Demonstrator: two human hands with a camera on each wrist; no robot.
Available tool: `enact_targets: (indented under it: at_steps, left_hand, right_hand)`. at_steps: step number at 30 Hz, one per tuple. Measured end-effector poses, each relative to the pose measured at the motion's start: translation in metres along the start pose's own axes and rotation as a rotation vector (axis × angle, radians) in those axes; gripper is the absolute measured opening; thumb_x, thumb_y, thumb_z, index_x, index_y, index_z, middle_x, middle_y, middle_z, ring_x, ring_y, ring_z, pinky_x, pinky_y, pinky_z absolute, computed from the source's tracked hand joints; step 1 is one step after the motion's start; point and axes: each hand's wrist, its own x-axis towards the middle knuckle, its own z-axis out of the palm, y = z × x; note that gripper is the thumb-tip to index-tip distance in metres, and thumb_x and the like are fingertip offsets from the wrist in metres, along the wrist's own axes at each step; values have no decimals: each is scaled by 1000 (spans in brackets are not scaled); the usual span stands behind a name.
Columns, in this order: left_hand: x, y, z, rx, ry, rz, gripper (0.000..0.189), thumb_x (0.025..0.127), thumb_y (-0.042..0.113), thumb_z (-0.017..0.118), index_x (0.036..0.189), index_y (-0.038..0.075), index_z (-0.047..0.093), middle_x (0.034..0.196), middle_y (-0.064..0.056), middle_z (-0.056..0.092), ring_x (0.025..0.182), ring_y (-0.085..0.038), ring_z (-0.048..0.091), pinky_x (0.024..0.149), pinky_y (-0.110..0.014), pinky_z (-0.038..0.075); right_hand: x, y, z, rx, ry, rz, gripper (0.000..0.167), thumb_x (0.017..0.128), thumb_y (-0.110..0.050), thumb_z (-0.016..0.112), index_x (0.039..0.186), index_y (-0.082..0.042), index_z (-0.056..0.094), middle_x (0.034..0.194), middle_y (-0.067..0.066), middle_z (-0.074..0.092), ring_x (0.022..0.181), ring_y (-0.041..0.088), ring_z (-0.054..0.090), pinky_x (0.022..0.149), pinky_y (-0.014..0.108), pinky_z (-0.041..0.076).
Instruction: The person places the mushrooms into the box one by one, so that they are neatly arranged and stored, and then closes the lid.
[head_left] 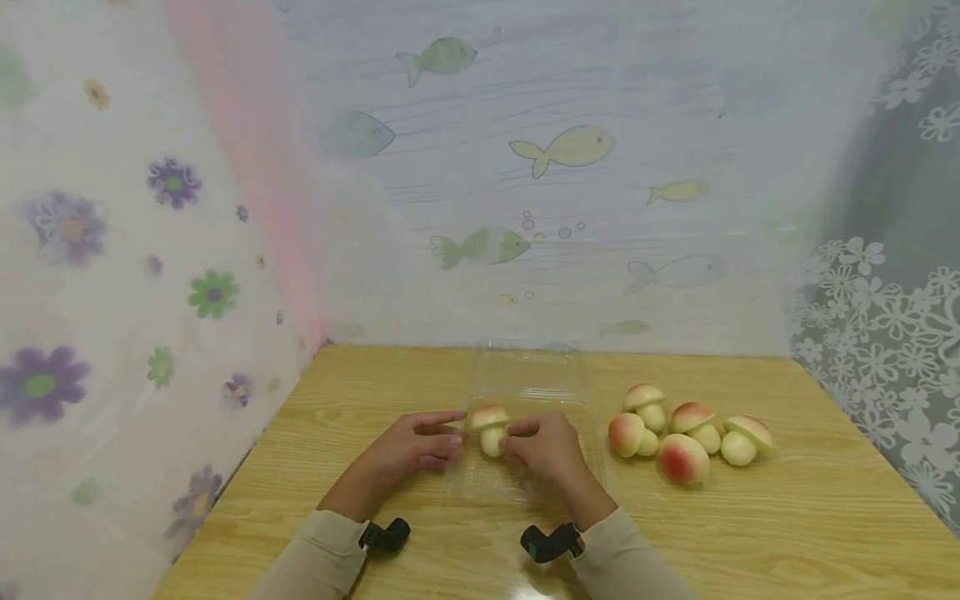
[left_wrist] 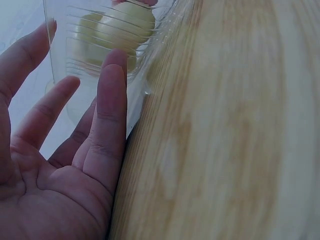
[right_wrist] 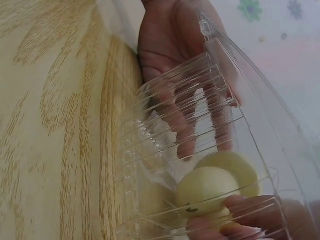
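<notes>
A pale yellow toy mushroom [head_left: 491, 432] with a red-blushed cap is inside a clear plastic clamshell box [head_left: 517, 492]. My right hand [head_left: 551, 450] pinches its stem from the right, thumb and fingers reaching into the box; in the right wrist view these fingertips [right_wrist: 245, 207] show through the ribbed wall. On the box's left side is my left hand [head_left: 416, 446], fingers extended and spread beside the wall. The left wrist view has its fingertips [left_wrist: 112, 75] right at the ribbed plastic, with the mushroom [left_wrist: 127, 27] behind it.
The box's lid [head_left: 528, 371] is flipped up at the back. Several more toy mushrooms [head_left: 684, 458] lie grouped on the wooden table [head_left: 315, 483] to the right of the box. A fish-patterned curtain [head_left: 480, 167] hangs behind the table.
</notes>
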Motion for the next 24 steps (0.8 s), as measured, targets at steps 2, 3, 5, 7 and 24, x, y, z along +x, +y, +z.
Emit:
enact_targets:
  at_steps: [2,3,5,7,24]
  left_hand:
    - [-1,1,0,-1,-1,-1,63,97,19,76,154,10,52,137,-18,64,103,-19,72,85,-35,61]
    - [-2,2,0,-2,-1,0,63,97,19,76,154,10,52,137,-18,64,103,-19,72,85,-35,61]
    - [-2,2,1,-4,0,2,63,97,19,76,154,10,52,137,-18,64,103,-18,72,85,-35,62]
    - [-2,2,1,-4,1,2,63,97,19,76,154,11,52,137,-17,64,103,-18,72,85,-35,62]
    - [-1,0,0,1,2,2,63,95,23,79,152,13,54,135,-17,65,102,-20,72,87,-36,61]
  right_hand:
    - [0,0,0,1,0,6,26,84,-17,86,104,-2,81,87,6,78,70,15,73,63,29,60]
    - [0,1,0,2,0,8,26,84,-17,86,105,-2,81,89,6,78,70,15,73,63,29,60]
    - [1,1,1,3,3,10,27,84,-18,86,105,-3,81,91,7,78,70,15,73,63,29,60]
    - [1,1,1,-2,4,4,26,84,-18,86,105,-3,81,91,7,78,69,15,73,62,29,60]
    - [0,1,-1,-3,7,-5,28,85,-23,86,104,-4,82,88,5,79,70,14,72,63,30,60]
